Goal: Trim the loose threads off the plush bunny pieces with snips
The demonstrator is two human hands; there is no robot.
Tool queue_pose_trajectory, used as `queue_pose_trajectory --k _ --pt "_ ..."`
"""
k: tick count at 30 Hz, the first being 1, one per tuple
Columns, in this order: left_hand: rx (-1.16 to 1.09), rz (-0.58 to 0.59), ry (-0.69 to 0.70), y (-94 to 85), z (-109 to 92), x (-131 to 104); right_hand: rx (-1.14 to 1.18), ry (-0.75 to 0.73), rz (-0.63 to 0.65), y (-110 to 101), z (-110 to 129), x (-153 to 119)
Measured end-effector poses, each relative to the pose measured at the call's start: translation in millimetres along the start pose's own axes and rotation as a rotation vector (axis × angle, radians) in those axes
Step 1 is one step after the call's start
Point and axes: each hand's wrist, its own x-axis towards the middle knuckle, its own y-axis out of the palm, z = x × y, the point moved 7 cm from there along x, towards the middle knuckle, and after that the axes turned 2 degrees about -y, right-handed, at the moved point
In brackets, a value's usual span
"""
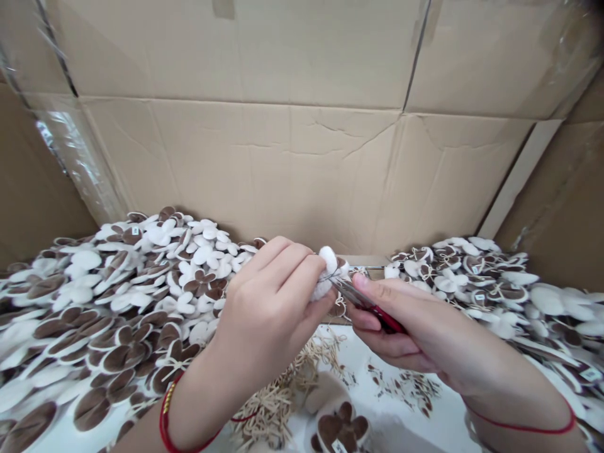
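Observation:
My left hand (276, 302) is closed around a small white plush flower-shaped piece (328, 258), its rounded petals poking out past the fingertips. My right hand (401, 321) grips a hand tool (387, 319) with red handles and a narrow metal front end, like pliers or snips. The metal tip points left and meets the plush piece near a thin dark line, perhaps a thread. Fingers hide part of the tool and most of the piece, so I cannot tell whether the tip bites on it.
Brown-and-white plush pieces (127, 349) are heaped at left, with another heap (467, 270) at right. Cream cord bows (264, 412) and tiny brown bits (408, 384) lie on the white table. A brown flower piece (343, 429) lies in front. Cardboard walls (245, 163) stand behind.

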Motion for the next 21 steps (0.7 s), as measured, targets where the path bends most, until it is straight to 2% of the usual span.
queue_pose_trajectory --k 11,21 --pt "0.033 -0.043 0.036 -1.9 -5.0 3.0 -0.03 0.014 -0.029 -2.2 -0.2 1.1" --pt "-0.03 -0.007 0.0 0.9 -4.6 0.0 0.021 0.024 -0.017 -0.6 -0.3 -0.8"
